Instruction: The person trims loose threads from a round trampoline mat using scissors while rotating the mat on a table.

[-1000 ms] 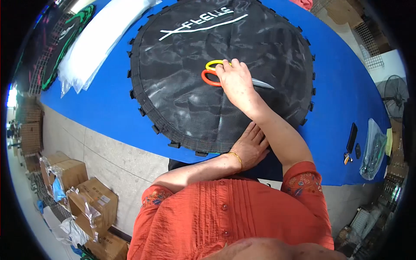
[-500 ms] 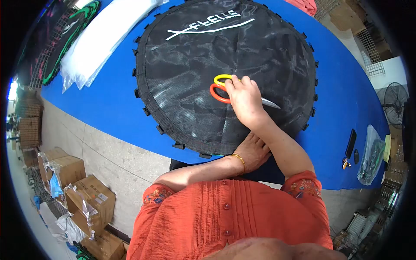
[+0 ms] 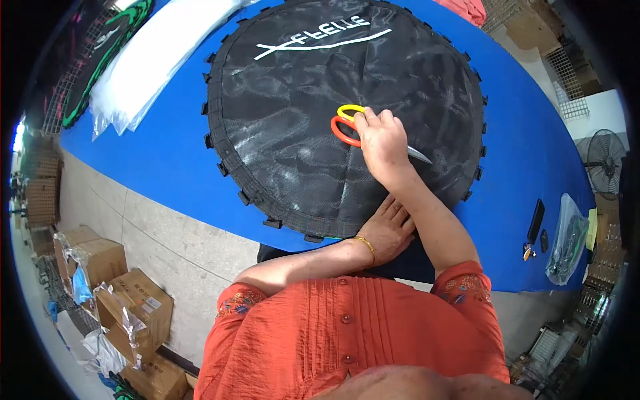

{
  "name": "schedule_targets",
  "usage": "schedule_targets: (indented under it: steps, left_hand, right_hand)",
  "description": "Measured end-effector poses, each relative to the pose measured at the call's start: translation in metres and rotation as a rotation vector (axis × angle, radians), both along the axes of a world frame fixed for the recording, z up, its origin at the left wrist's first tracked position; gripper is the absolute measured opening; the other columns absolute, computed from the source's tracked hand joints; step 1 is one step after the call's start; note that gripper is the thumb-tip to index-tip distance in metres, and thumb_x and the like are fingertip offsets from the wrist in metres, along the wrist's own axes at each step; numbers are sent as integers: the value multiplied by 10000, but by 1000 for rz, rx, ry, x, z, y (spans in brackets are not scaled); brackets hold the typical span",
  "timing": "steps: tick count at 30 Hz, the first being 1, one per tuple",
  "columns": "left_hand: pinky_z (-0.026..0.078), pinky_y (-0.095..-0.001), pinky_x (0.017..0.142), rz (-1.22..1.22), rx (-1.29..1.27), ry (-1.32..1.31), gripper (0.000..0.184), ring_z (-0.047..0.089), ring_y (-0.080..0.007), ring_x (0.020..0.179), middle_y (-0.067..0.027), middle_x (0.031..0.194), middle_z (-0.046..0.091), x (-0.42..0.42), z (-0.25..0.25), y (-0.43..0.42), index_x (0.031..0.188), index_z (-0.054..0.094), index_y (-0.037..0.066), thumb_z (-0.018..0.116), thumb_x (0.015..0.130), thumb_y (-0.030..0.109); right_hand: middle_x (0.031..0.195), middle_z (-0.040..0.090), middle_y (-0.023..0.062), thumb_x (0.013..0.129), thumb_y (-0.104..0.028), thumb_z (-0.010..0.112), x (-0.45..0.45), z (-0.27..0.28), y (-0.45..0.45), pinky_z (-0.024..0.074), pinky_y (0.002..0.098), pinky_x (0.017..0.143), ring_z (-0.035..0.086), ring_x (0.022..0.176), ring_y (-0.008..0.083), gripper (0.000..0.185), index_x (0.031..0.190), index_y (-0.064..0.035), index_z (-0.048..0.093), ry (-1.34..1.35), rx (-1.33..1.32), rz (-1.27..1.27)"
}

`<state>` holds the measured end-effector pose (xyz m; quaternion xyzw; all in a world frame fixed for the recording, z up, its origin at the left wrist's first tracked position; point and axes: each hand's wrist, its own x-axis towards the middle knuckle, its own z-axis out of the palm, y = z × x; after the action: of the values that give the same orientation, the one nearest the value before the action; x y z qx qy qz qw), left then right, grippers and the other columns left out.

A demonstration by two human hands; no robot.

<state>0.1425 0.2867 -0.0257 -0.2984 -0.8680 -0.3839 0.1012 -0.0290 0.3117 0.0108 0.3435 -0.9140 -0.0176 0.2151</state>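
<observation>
A large round black trampoline mat [image 3: 293, 100] with tabs around its rim and white lettering near the far side lies flat. My right hand [image 3: 385, 141] is closed around a pair of scissors [image 3: 347, 140] over the middle of the mat. The scissors have one yellow and one red handle loop; the blade points right, toward my body side, and is partly hidden by the hand. My left hand [image 3: 387, 230], with a yellow bracelet at the wrist, rests with fingers stretched on the mat's near edge, beneath my right forearm.
Under the mat is a blue table [image 3: 180, 180]. Clear plastic bags [image 3: 150, 63] lie at its far left. On the right are a black object [image 3: 535, 221], small keys [image 3: 529, 252] and a filled plastic bag [image 3: 567, 243]. Cardboard boxes [image 3: 143, 303] stand on the floor; a fan [image 3: 605, 160] stands at right.
My right hand and the scissors have shifted slightly right and away from me over the mat. My left hand stays at the near edge.
</observation>
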Motion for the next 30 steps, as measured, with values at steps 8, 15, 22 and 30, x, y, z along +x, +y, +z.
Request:
schedule_targets:
  steps: [8,15,22,30]
  left_hand:
    - [271,-616,1311,12,-41,0,650,427,-476,1508,-270,1536,516,0,0,1,1472,544,-5,752,918,264]
    - [271,-611,1314,0,-32,-11,684,441,-459,1500,-260,1534,519,0,3,-1,1471,548,0,782,885,261]
    - [314,-593,1288,-95,-108,-122,557,500,-459,1442,-256,1509,544,-3,-6,5,1475,555,15,654,978,246]
    - [333,-601,1264,63,8,-92,547,460,-467,1499,-273,1612,486,5,-7,7,1520,523,6,533,1053,291]
  right_hand:
    - [1075,758,60,881,-126,695,-14,2,5,532,394,808,656,909,270,183,1058,-97,732,-9,-83,20]
    - [1210,770,93,910,-140,685,2,3,20,536,402,820,651,923,268,247,1140,-76,746,2,-119,82]
    - [1226,759,130,884,-132,684,39,20,24,535,403,811,649,917,263,286,1154,-52,734,-136,-47,161]
    - [1312,745,132,858,-170,714,74,17,1,524,366,892,662,1021,244,354,1196,-64,721,-114,65,348]
